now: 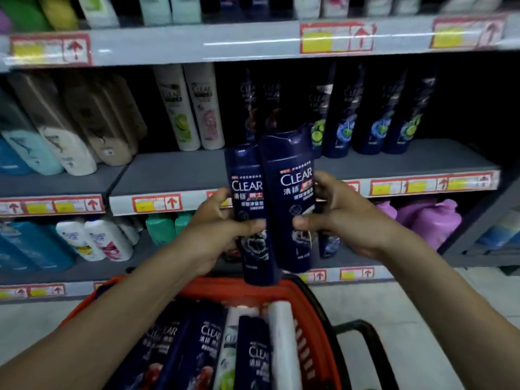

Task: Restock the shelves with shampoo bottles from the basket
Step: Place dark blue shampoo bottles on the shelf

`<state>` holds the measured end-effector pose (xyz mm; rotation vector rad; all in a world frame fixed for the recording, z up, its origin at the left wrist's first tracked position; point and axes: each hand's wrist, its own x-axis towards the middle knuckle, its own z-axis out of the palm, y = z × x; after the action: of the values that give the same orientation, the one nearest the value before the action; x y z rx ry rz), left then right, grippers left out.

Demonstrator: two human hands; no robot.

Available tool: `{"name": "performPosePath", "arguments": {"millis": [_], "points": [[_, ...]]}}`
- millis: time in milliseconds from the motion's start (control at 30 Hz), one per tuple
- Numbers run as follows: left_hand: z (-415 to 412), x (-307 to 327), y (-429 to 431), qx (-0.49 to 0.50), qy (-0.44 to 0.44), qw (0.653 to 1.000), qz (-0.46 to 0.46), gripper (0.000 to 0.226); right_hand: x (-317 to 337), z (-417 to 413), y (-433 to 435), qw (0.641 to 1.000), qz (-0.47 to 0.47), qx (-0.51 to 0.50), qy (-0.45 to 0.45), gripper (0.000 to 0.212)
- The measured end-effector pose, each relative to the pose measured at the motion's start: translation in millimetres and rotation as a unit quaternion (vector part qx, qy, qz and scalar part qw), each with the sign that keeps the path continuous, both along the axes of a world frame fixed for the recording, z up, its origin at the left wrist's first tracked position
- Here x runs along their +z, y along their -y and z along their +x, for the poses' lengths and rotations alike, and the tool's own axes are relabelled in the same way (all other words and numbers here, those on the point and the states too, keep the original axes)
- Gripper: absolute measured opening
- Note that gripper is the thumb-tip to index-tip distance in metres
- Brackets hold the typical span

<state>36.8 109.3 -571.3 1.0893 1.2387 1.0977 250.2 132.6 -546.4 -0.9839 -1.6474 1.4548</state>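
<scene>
Inside orange basket, shampoo bottles

Dim shop light, deep shadow at the back of the middle shelf, white glare streak on the top shelf edge, price tags blurred and unreadable, wide-angle bending of shelves toward the edges, bottles in the hands comparatively sharp, soft overall focus

Top-shelf bottles are cropped; price tags blur unreadably.

Two hand-held bottles above basket
</scene>
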Motion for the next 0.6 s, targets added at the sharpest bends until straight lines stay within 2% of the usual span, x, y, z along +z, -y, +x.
{"name": "performPosePath", "arguments": {"millis": [133, 267, 433, 600], "points": [[40.4, 17.1, -57.9, -0.014, -0.048, 0.987, 0.15, 0.068, 13.4, 41.3, -51.6, 0.992, 0.117, -0.049, 0.016, 0.067], [73.7, 26.9, -104.6, -0.002, -0.089, 0.968, 0.233, 0.078, 14.1, 68.4, -94.7, 0.975, 0.186, -0.118, 0.016, 0.069], [100.7, 26.2, -154.3, 0.006, -0.122, 0.962, 0.246, 0.083, -2.9, 85.8, -129.8, 0.965, 0.205, -0.164, -0.003, 0.062], [121.6, 20.3, -182.4, 0.021, -0.128, 0.955, 0.266, 0.069, -15.6, 97.5, -158.7, 0.961, 0.181, -0.206, -0.027, 0.056]]}}
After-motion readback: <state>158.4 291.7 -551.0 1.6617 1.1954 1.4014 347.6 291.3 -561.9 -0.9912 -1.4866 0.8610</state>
